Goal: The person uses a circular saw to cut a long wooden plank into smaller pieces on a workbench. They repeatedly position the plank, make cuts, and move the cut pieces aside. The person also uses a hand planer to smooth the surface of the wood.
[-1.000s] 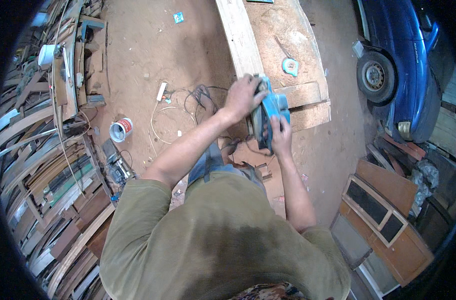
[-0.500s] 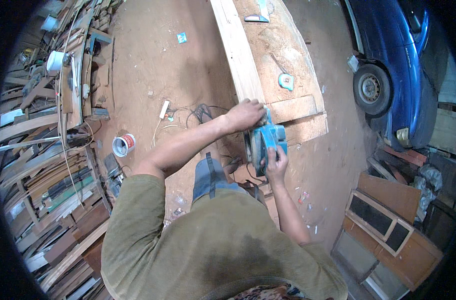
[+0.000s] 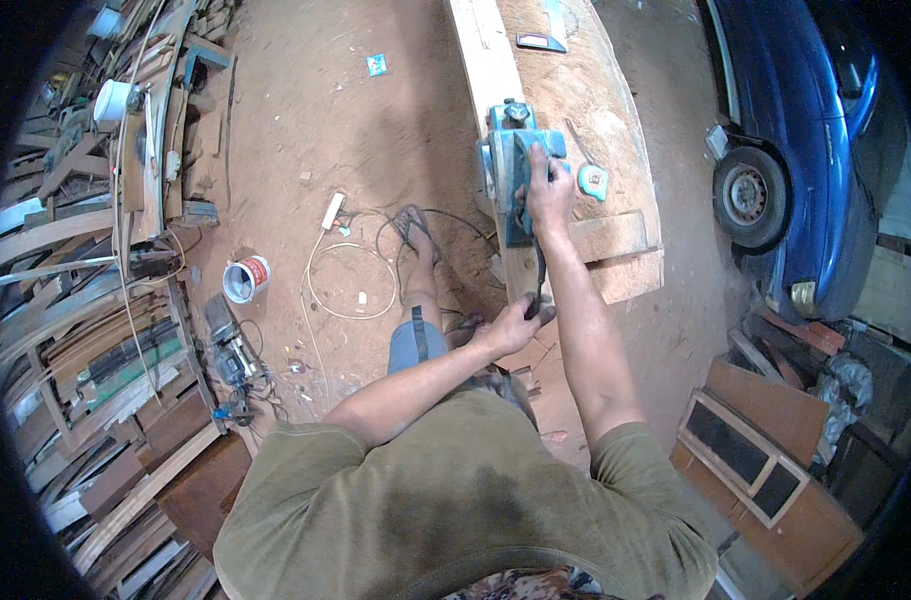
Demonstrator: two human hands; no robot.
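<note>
A blue-green electric planer [image 3: 503, 160] rests on a long pale wooden board [image 3: 485, 55] that lies along the left side of a sawdust-covered bench. My right hand [image 3: 549, 195] is wrapped round its rear handle, arm stretched forward. Behind the tool, its black power cord [image 3: 542, 268] trails back toward me. Near the board's close end, my left hand [image 3: 515, 328] is closed on that cord. The planer's underside and the wood beneath it are hidden.
On the bench [image 3: 615, 120] lie a tape measure [image 3: 593, 182] and a try square [image 3: 541, 42]. A power strip [image 3: 332, 210] with looped cable, a white bucket [image 3: 245, 280] and a power tool [image 3: 230, 350] sit at left by stacked timber. A blue car [image 3: 785, 110] stands right.
The planer has moved forward along the board with my right hand. My left hand has left the planer's front and come back toward me, now holding the cord.
</note>
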